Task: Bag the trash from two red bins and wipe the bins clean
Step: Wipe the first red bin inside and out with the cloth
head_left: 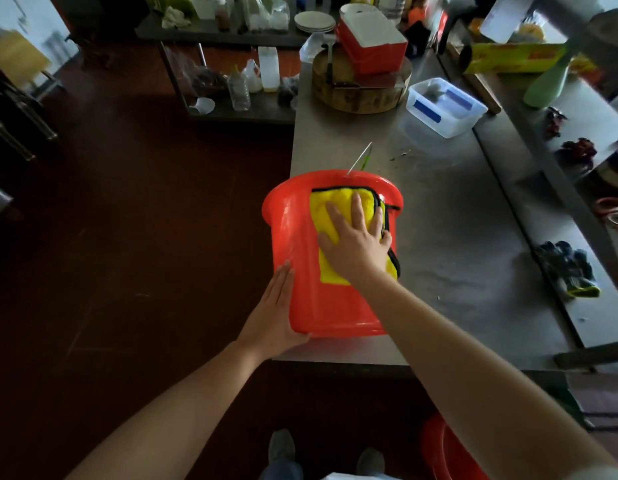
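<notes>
A red bin (300,258) lies on its side on the near left corner of the steel table (456,237), its rim pointing away from me. A yellow cloth with black trim (330,209) is spread over the bin's upper wall. My right hand (356,240) presses flat on the cloth with straight, spread fingers. My left hand (274,313) rests flat against the bin's left side near its base, thumb under the bottom edge. A second red bin (446,452) shows partly on the floor at the lower right, behind my right arm.
On the table behind the bin stand a round wooden chopping block (359,91) with a red-and-white box (373,39) and a clear plastic tub (446,107). A raised shelf (577,209) at the right holds dark gloves (567,268). A shelf of bottles (241,84) stands at the left.
</notes>
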Available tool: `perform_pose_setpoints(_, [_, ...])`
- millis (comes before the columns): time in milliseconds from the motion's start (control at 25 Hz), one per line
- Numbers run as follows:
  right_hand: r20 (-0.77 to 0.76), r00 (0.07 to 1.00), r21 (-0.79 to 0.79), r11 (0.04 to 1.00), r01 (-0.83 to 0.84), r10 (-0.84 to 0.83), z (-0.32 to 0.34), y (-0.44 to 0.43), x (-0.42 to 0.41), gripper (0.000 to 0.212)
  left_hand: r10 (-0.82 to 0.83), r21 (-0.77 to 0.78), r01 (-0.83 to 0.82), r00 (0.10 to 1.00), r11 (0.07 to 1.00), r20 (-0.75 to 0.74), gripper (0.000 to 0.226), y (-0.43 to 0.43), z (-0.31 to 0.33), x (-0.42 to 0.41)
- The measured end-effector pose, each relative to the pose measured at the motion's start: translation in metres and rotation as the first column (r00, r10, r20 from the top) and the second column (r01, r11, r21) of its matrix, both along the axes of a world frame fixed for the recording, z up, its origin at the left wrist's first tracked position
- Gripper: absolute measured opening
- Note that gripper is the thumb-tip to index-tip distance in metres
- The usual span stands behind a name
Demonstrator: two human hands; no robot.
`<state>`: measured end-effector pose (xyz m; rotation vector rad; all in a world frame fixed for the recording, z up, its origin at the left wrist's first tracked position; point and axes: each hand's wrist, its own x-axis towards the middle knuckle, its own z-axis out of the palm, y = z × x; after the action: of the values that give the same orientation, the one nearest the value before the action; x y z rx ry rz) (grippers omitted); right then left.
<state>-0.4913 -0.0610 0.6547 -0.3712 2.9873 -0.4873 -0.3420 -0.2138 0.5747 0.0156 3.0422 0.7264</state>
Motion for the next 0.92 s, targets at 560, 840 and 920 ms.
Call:
perform_pose_setpoints(560, [-0.119,0.993,0.008,1.000,0.012,-0.011,-0.041,0.043,0.086,0.066,-0.030,-0.081,0.029,0.999,0.996,-0.014,0.141,0.003,-0.012,-0.006])
perform_pose_setpoints(840, [-0.126,0.992,0.021,0.999,-0.029,0.032,-0.048,0.066,0.117,0.066,-0.173,-0.240,0.155,0.983,0.958,-0.058,0.101,0.033,0.011,-0.030])
perform_pose_setpoints(920, [-0.109,0.994,0.012,1.000,-0.023,0.024,-0.047,0.068,0.115,0.066,-0.178,-0.231,0.168,0.984,0.958,-0.020,0.106,0.034,0.013,-0.034])
